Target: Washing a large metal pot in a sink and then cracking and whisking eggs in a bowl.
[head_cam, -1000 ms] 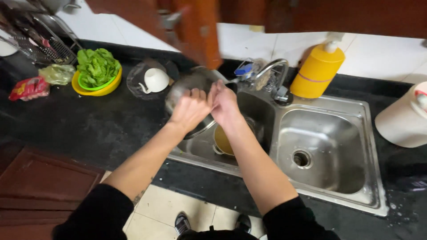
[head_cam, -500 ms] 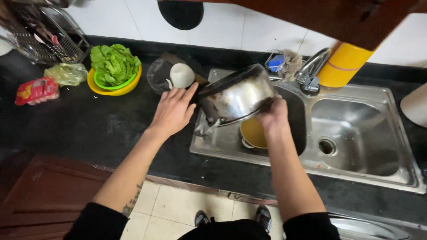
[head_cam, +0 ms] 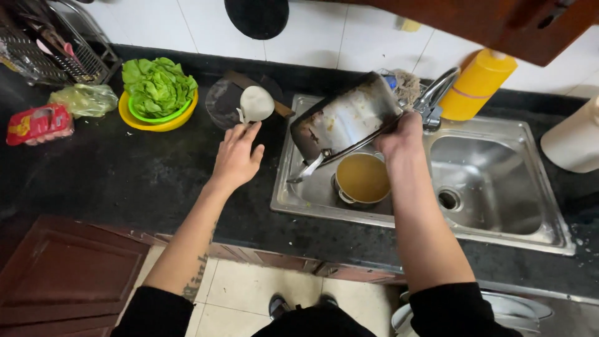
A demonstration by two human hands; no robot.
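Pan (head_cam: 343,122) tilted over left sink basin (head_cam: 299,187), gripped at rim by right hand (head_cam: 402,134), grime inside unwashed. Left hand (head_cam: 237,156) open, empty, above bench (head_cam: 125,181). Pot (head_cam: 362,180) of brown liquid below.

A dark counter (head_cam: 125,181) lies bare beneath and left of the open left hand (head_cam: 237,156). Just ahead of its fingertips stand a white cup (head_cam: 256,103) and a glass lid (head_cam: 226,103); a bowl of lettuce (head_cam: 158,93) sits farther left. In the left sink basin, a pot (head_cam: 362,180) of brown liquid fills the floor, with a tilted pan (head_cam: 343,122), gripped by the right hand (head_cam: 402,134), above it. The right basin (head_cam: 493,181) lies open. The tap (head_cam: 437,93) and a yellow bottle (head_cam: 477,84) block the back.
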